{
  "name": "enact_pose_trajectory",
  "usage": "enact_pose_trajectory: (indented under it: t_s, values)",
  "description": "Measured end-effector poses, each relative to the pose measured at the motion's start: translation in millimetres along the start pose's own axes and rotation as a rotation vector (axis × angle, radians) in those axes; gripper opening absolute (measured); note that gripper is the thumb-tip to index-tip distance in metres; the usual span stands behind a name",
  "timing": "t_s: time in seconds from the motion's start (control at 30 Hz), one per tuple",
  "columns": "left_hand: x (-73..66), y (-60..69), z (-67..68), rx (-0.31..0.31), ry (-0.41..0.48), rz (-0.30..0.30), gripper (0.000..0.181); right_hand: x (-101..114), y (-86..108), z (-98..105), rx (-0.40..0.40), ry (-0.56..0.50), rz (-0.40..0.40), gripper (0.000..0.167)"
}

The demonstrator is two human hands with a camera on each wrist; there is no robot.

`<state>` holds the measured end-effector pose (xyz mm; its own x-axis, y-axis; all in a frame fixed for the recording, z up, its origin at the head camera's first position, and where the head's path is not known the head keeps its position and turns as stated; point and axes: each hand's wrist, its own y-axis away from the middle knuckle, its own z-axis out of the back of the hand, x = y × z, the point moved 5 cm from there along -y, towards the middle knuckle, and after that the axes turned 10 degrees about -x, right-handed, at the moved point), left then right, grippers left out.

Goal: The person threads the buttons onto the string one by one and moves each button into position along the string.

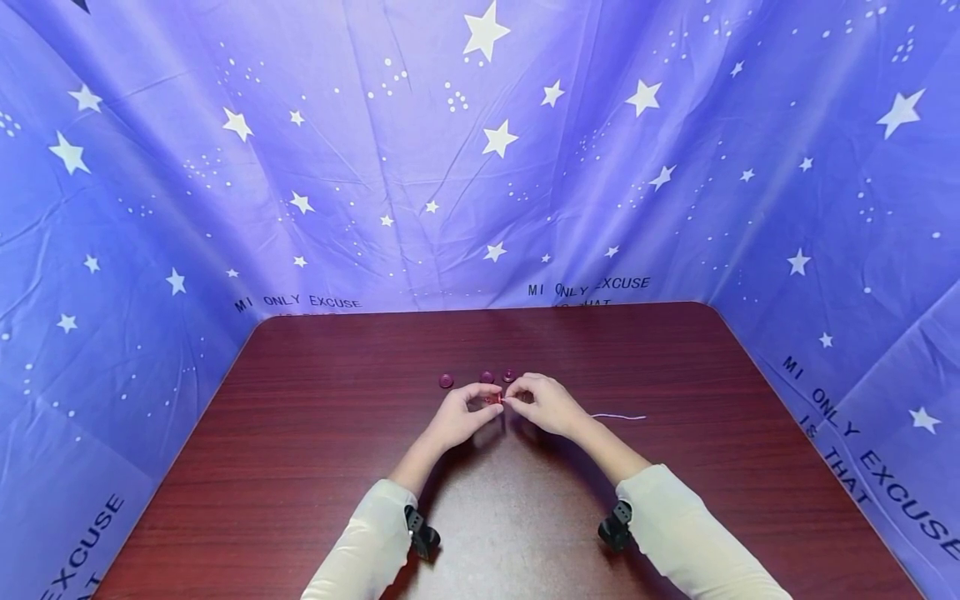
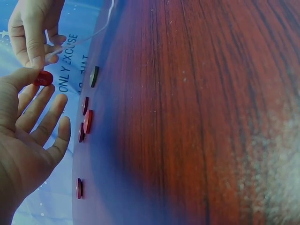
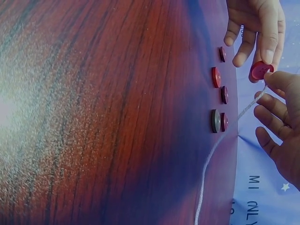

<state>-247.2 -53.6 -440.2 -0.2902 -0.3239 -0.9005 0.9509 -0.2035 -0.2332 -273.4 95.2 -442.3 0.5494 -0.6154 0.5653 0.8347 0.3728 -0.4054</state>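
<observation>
Between thumb and fingertips, my left hand (image 1: 456, 418) pinches a round red button (image 3: 261, 71), held up above the table. The button's holes face the right hand in the right wrist view. My right hand (image 1: 547, 406) pinches a white string (image 3: 205, 180) close to its end, right at the button's face. Whether the tip has entered a hole cannot be made out. From the right fingers the string trails down onto the table. The other fingers of the left hand (image 2: 30, 136) are spread.
Several loose buttons lie beyond the hands: dark purple ones (image 1: 446, 381), a red one (image 3: 216, 77) and a dark grey-green one (image 3: 215, 121). They rest on a reddish-brown wood-grain table (image 1: 322, 467). A blue-purple curtain with stars (image 1: 420, 167) surrounds its back and sides.
</observation>
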Motion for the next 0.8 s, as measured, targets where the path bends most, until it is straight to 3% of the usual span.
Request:
enact_pose_trajectory:
  t_s: [0.37, 0.73, 0.8]
  values:
    - [37.6, -11.0, -8.8, -0.032, 0.013, 0.001, 0.030, 1, 0.3, 0, 0.000, 0.004, -0.005, 0.003]
    - [39.8, -10.4, -7.6, -0.023, -0.014, 0.012, 0.029, 1, 0.7, -2, 0.000, -0.003, 0.004, 0.004]
    - [28.9, -7.3, -5.2, -0.018, -0.007, 0.012, 0.029, 1, 0.5, -2, 0.000, 0.002, 0.010, 0.004]
